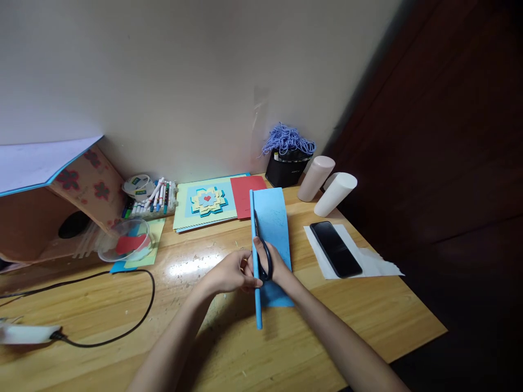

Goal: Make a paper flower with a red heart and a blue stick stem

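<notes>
My right hand grips a pair of scissors with black handles, blades pointing away from me. Long and narrow, a blue paper roll stands out along the scissors' left side. My left hand pinches it near its lower part, fingers closed. To the right of the roll is a flat blue paper sheet with faint marks on its upper part. The blades lie along the line between roll and sheet; whether the two are joined there I cannot tell.
Behind lie a red paper and a layered paper flower on pale sheets. Markers, a clear plastic bowl and a black cable are leftward. Rightward are a phone, two pale cylinders and a yarn-topped black pouch.
</notes>
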Available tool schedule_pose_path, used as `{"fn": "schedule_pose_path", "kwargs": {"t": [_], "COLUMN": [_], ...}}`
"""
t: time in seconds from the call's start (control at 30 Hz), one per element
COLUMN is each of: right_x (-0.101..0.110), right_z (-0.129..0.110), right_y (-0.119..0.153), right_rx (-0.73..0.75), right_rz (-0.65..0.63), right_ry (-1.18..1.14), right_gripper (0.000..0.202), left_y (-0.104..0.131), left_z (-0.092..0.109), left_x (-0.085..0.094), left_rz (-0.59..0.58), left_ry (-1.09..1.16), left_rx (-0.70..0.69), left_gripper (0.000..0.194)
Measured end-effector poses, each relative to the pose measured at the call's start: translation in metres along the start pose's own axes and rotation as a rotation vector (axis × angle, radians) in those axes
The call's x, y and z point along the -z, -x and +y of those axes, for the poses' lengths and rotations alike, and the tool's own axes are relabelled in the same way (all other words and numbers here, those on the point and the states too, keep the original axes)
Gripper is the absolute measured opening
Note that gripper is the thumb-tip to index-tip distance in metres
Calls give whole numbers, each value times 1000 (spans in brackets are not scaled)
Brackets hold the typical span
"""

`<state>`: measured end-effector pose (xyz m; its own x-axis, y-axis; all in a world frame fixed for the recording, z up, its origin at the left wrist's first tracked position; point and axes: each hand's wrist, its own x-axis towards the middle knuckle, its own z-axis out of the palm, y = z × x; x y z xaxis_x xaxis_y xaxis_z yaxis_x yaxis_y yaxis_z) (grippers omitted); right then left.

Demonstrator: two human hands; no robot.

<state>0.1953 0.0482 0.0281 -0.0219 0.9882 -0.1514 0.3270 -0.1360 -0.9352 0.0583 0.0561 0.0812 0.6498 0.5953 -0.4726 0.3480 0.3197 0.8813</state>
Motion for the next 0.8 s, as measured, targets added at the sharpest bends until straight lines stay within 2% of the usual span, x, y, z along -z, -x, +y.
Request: {"fn": "schedule_pose_path", "kwargs": {"t": [0.17, 0.3, 0.37, 0.47, 0.6, 0.73, 0.8], "right_x": [-1, 0, 3, 6, 7, 6, 4], "right_z": [0, 2, 2, 2, 3, 2, 1], "right_y": [1, -2, -4, -5, -4, -3, -2], "right_rx": [-6, -8, -2, -2, -60, 11, 20], "right_rz": [56, 11, 27, 79, 48, 83, 66], "right_ry": [33, -38, -42, 4, -22, -2, 1], "right_gripper": [65, 66, 66, 65, 65, 62, 62], "left_y": [-2, -1, 0, 0, -1, -1, -3], "left_z": [-2, -1, -1, -1, -3, -5, -5], "left_x": [0, 0, 0, -2, -1, 5, 10], "left_rz": [10, -36, -68, -61, -71, -146, -108], "left_ry": [-8, -23, -39, -61, -51, -26, -27], "left_rx": [-7, 14, 28, 41, 32, 39, 17], "left_gripper": [40, 37, 34, 32, 35, 42, 41]}}
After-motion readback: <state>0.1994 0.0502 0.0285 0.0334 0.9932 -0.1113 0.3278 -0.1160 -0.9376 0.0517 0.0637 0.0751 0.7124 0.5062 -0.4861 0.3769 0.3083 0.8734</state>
